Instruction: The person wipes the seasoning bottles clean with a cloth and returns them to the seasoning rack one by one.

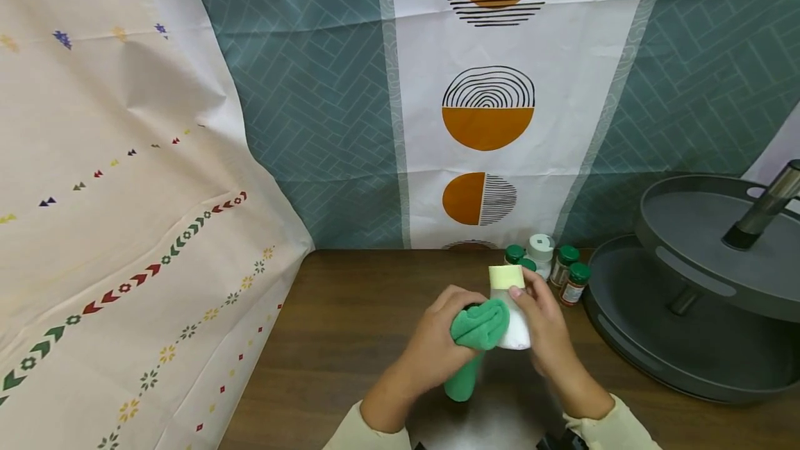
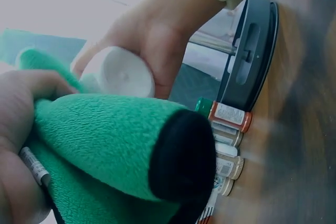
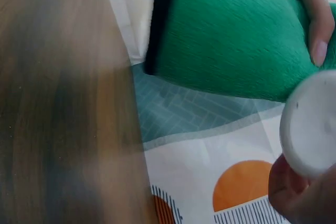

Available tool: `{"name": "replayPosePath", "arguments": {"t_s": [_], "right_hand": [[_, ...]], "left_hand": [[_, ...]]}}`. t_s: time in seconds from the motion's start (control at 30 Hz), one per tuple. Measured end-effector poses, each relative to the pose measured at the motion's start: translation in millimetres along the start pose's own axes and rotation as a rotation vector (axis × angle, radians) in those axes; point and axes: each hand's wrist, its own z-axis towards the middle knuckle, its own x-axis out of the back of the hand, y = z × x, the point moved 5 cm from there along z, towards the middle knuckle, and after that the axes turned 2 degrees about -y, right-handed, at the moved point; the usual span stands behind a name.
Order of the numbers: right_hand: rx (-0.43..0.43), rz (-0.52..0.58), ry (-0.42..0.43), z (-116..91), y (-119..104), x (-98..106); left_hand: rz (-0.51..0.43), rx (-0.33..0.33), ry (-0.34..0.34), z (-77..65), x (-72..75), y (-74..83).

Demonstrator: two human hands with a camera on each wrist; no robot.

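Note:
My left hand (image 1: 440,335) grips a bunched green cloth (image 1: 480,325) with a black edge; one end hangs below the fist. In my right hand (image 1: 546,318) is a white bottle (image 1: 516,328) with a pale yellow cap, held upright above the table between thumb and fingers. Cloth and bottle are side by side, and in the head view the cloth overlaps the bottle's left side. From the left wrist view, the bottle's round white base (image 2: 126,74) shows behind the cloth. Whether the cloth touches the bottle I cannot tell.
Several small spice jars (image 1: 573,283) with green lids stand at the back of the wooden table (image 1: 350,325), beside a white-lidded jar (image 1: 540,248). A dark two-tier round tray (image 1: 631,360) occupies the right side. Patterned cloth (image 1: 325,123) hangs behind and to the left.

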Motion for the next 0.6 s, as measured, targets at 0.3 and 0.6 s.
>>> {"name": "replayPosePath", "arguments": {"t_s": [0.3, 0.6], "right_hand": [[-0.134, -0.019, -0.001, 3.5, 6.3, 3.3], [-0.170, -0.138, -0.179, -3.0, 4.2, -13.2]], "left_hand": [[0.017, -0.025, -0.049, -0.8, -8.2, 1.0], [-0.059, 0.166, 0.235, 2.4, 11.9, -13.3]]}}
